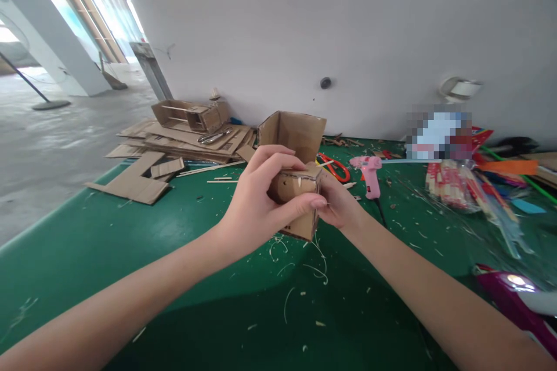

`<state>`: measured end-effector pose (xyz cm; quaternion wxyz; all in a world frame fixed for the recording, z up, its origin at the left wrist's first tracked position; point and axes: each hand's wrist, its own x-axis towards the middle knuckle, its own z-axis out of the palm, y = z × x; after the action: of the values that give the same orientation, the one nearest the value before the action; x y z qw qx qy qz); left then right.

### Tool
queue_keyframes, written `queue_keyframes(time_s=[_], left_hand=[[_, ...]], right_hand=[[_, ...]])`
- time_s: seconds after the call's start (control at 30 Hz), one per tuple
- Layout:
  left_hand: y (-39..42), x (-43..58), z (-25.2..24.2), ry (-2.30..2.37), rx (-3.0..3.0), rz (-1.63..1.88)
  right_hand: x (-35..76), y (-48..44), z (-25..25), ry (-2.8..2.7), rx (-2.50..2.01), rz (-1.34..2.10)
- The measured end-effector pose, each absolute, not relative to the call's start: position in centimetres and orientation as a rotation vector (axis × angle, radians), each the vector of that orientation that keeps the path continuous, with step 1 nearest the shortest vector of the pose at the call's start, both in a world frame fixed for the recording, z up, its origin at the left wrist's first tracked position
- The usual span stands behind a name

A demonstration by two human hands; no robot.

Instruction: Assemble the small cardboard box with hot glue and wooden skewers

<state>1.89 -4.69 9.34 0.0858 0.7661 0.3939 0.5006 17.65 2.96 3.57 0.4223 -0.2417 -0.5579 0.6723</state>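
A small cardboard box structure point(300, 223) is held above the green table at the centre. My left hand point(265, 194) wraps round its near left side, thumb across the front and fingers over the top. My right hand point(342, 200) grips the right side, its fingertips largely hidden behind the cardboard. Upright cardboard panels point(300, 130) rise just beyond my hands; whether they join the held piece cannot be made out. A pink glue gun point(371, 177) lies to the right, and orange-handled scissors point(337, 168) lie behind my right hand.
Flat cardboard sheets point(174, 138) are stacked at the back left, with a cardboard frame point(191, 116) on top. Bagged sticks point(456, 185) lie right, a magenta tool point(513, 301) at lower right. Scraps dot the green table point(183, 313). A white wall point(261, 46) stands behind.
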Motion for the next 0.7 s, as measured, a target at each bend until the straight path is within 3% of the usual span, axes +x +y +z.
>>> queue_keyframes(time_s=[0.2, 0.37, 0.57, 0.7], left_hand=[[-5.1, 2.1, 8.7, 1.207, 2.372, 1.359], [-4.9, 2.0, 8.8, 1.215, 2.096, 1.671], [-5.0, 1.4, 9.9, 1.102, 2.088, 1.133], [-4.9, 1.3, 9.9, 0.931, 1.924, 1.101]], right_hand=[[17.6, 2.9, 3.1, -1.125, -0.643, 1.889], [18.8, 3.4, 3.1, -1.146, -0.639, 1.84], [19.9, 3.7, 5.2, -1.306, -0.654, 1.775], [19.9, 3.8, 5.6, -1.309, -0.636, 1.678]])
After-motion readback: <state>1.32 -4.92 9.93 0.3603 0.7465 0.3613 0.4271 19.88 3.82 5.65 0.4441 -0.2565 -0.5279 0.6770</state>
